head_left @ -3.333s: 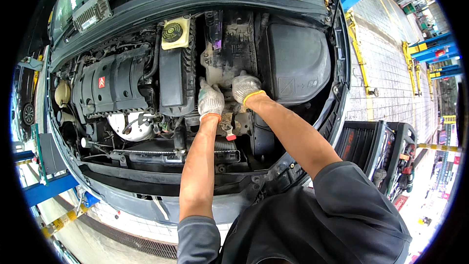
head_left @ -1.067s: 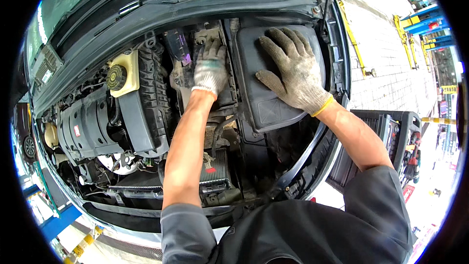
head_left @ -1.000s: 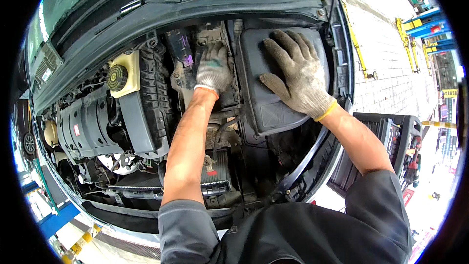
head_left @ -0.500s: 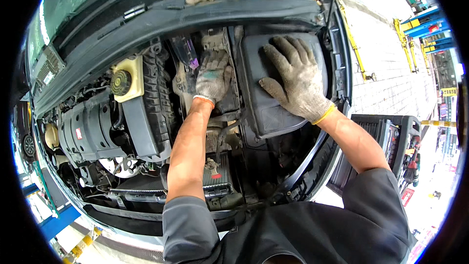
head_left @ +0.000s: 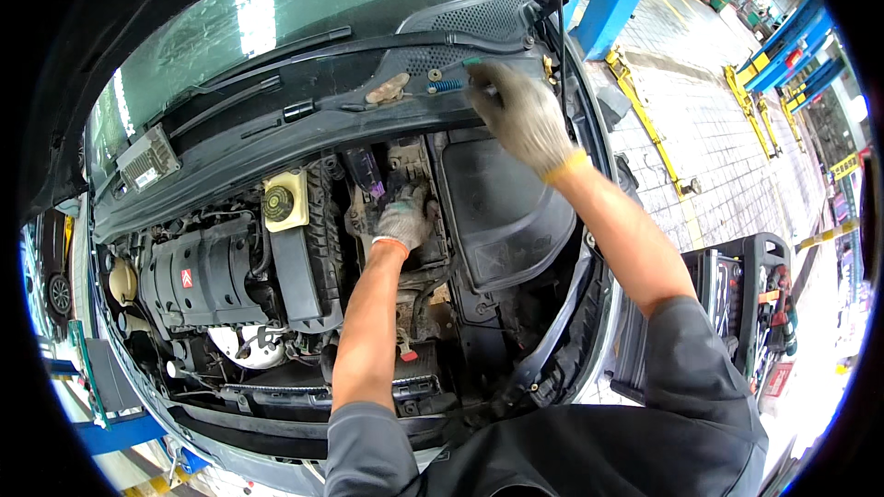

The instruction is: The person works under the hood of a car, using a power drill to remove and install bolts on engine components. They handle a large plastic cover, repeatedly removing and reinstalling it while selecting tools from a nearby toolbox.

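My left hand (head_left: 405,221), in a grey knit glove with an orange cuff, is down in the engine bay beside a dark part with a purple connector (head_left: 376,189). Its fingers curl inward, and what they grip is hidden. My right hand (head_left: 527,120), gloved with a yellow cuff, hovers over the cowl below the windshield. Its thumb and fingers are curved and apart, right over a green-ended tool (head_left: 472,62) that they mostly cover. Left of it lie a blue coiled piece (head_left: 446,86) and a dirty tan glove-like item (head_left: 388,88).
A black box-shaped cover (head_left: 502,212) fills the bay's right side. The engine cover (head_left: 198,267) and a yellowish reservoir with a round cap (head_left: 284,202) are at left. A prop rod (head_left: 560,37) stands far right. An open tool case (head_left: 737,313) lies right of the car.
My right hand has left the black cover and moved up to the cowl. My left hand stays in the bay, its fingers now more curled. The view has shifted toward the windshield.
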Tool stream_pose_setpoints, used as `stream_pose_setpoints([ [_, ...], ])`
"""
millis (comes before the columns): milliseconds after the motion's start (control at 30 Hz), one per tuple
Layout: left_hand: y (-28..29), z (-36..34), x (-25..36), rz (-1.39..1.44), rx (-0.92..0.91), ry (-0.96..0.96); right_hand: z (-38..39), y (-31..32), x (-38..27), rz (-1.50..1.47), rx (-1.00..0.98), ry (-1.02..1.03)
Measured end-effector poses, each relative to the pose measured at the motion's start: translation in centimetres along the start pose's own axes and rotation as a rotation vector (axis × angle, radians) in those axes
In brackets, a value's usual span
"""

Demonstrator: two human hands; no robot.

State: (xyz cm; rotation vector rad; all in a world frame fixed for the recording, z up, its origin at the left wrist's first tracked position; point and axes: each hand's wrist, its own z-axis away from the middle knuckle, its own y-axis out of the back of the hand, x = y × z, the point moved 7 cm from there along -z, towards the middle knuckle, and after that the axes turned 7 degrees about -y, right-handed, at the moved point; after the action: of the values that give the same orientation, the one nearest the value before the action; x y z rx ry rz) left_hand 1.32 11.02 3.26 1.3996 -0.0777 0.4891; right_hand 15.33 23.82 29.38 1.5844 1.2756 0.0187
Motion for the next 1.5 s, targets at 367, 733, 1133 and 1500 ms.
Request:
stream_pose_setpoints([
  [367,11.1,20.6,3.1,0.138,0.272,-0.34,-10.0,-8.6,-0.3,0.556,-0.298,-0.172],
  [733,10.4,30.8,0.1,0.275,0.33,-0.112,-3.8,-1.5,-3.4,0.193,0.086,-0.029],
  [1133,7.2,30.6,0.5,0.029,0.276,-0.263,3.2,-23.6,0.4,0.52,-0.433,-0.093],
  [1500,6.1,31.0,0.7,0.044,0.213,-0.307,1.4,-32.0,5.6,0.587,-0.463,-0.269],
])
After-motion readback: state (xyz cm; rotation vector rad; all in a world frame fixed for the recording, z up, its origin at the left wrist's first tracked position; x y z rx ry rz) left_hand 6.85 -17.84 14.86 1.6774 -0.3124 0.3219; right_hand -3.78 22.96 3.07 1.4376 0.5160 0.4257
